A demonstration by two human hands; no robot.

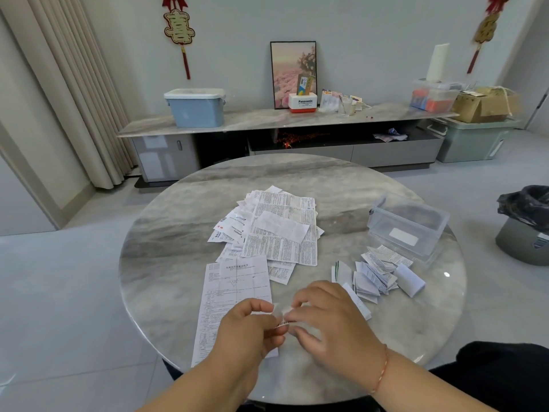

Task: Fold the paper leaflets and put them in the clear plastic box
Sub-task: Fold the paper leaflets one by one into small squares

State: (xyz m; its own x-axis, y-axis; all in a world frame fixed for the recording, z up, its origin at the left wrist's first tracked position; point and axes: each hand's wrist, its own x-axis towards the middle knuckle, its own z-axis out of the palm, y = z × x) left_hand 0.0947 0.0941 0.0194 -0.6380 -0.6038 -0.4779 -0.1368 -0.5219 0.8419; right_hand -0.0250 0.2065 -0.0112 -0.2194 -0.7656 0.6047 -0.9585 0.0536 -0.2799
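Observation:
Both hands meet over the near edge of the round marble table (166,251). My left hand (246,331) and my right hand (329,322) pinch a small folded paper leaflet (282,315) between their fingertips, most of it hidden. A pile of flat unfolded leaflets (276,230) lies at the table's middle, and one long sheet (228,292) runs under my left hand. Several folded leaflets (377,275) lie in a heap to the right. Behind that heap stands the clear plastic box (410,227), open at the top, with a white slip inside.
A lined waste bin (525,224) stands on the floor to the right of the table. A low cabinet (285,138) along the far wall carries a blue tub, a picture frame and boxes. Curtains hang at the left.

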